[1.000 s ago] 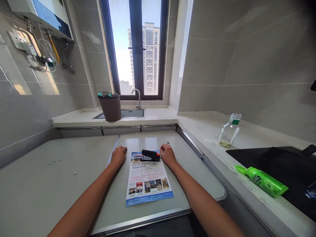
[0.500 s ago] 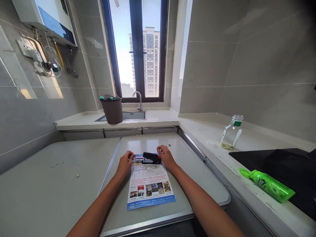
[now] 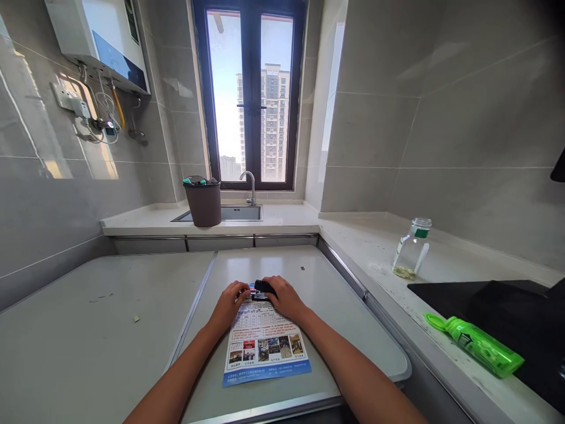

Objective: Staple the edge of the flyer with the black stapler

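A printed flyer [image 3: 269, 330] lies on the pale folding table top, with rows of text, small photos and a blue band along its near edge. Across its far end sits a black stapler [image 3: 261, 288], its arm raised at the left end. My right hand [image 3: 285, 299] is wrapped over the stapler's right part and covers much of it. At the flyer's far left corner, my left hand [image 3: 230, 303] has its fingers closed on the paper, close to the stapler's left end. The fingertips are partly hidden.
A brown bin [image 3: 203, 203] stands by the sink [image 3: 247, 213] under the window. On the right counter are a glass jar [image 3: 410, 250], a black cooktop [image 3: 498, 300] and a green bottle [image 3: 483, 346]. Small scraps [image 3: 136, 318] dot the table's left panel.
My right hand has moved left and closed over the stapler, which it only neared before. My left hand has shifted right, toward the stapler. The view has tilted up slightly.
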The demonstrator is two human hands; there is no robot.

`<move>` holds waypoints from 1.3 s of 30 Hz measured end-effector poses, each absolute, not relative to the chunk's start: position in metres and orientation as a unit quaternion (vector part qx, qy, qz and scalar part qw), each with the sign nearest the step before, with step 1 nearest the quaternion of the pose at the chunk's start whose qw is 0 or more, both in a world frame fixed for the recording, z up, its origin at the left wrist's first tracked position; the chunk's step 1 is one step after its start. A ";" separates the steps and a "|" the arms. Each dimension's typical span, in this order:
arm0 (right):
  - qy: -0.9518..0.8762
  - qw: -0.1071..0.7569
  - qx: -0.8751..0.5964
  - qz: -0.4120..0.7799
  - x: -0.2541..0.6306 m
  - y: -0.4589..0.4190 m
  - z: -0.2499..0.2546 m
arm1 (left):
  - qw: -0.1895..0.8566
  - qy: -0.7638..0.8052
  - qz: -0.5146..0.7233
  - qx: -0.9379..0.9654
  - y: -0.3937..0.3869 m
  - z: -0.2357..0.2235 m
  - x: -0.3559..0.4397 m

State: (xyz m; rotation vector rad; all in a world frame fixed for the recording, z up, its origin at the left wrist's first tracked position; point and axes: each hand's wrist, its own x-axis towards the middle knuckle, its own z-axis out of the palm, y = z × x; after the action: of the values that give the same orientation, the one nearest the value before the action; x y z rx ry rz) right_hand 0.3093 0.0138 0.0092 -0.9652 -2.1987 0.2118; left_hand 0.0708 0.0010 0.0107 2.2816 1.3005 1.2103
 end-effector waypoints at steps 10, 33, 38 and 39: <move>-0.878 0.340 -0.337 0.015 0.313 0.007 0.017 | 0.135 0.468 0.437 0.756 -0.003 0.018 0.068; -0.889 0.349 -0.295 -0.001 0.317 0.008 0.015 | 0.131 0.477 0.406 0.768 -0.003 0.013 0.064; -0.888 0.351 -0.296 0.003 0.317 0.006 0.018 | 0.134 0.446 0.405 0.787 0.003 0.010 0.059; -0.885 0.357 -0.299 0.009 0.317 0.006 0.018 | 0.136 0.441 0.405 0.789 0.004 0.010 0.058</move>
State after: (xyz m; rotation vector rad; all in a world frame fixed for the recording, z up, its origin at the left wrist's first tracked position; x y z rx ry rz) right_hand 0.3168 0.0059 0.0183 -0.7709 -2.2858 0.0245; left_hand 0.0579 0.0037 0.0100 2.2855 1.2760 1.1724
